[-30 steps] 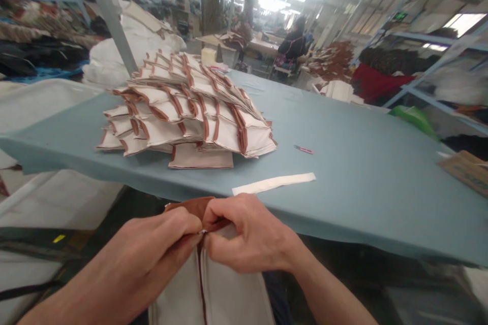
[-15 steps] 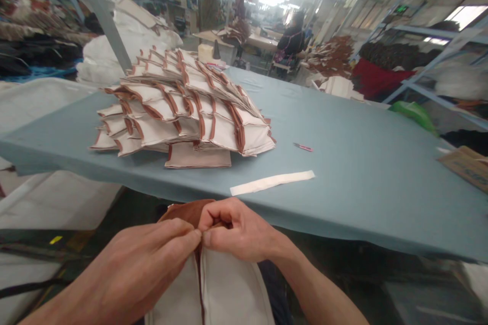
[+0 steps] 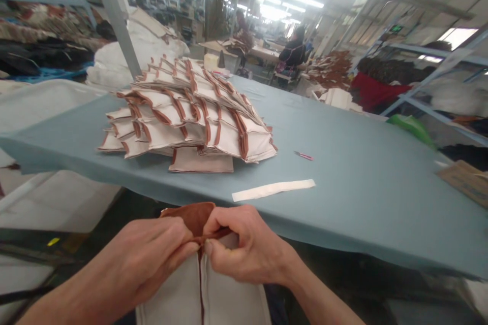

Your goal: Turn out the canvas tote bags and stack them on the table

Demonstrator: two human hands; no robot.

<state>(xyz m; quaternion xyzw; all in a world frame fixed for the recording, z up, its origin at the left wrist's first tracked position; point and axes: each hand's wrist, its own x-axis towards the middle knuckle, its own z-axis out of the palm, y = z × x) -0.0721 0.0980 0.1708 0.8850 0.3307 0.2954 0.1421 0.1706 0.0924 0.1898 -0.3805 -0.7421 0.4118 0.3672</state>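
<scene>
Both hands pinch the top of a cream fabric piece point(image 3: 229, 299) with brown trim, held below the table's near edge. My left hand point(image 3: 152, 254) grips the left side of its brown centre seam. My right hand point(image 3: 247, 246) grips the right side, fingers curled over the brown top edge point(image 3: 190, 216). The thumbs nearly touch at the seam. A large fanned pile of the same cream pieces with brown trim point(image 3: 186, 109) lies on the blue-grey table point(image 3: 343, 172), beyond my hands to the left.
A white fabric strip point(image 3: 272, 189) and a small red tool point(image 3: 304, 155) lie on the table right of the pile. A cardboard box point(image 3: 463, 177) sits at the right edge. White sacks stand at left. A person point(image 3: 293, 53) works at a far table.
The hands stay pinched on the fabric's top; the fingers shifted slightly along the seam. The view tilted a little, so the table sits lower in frame.
</scene>
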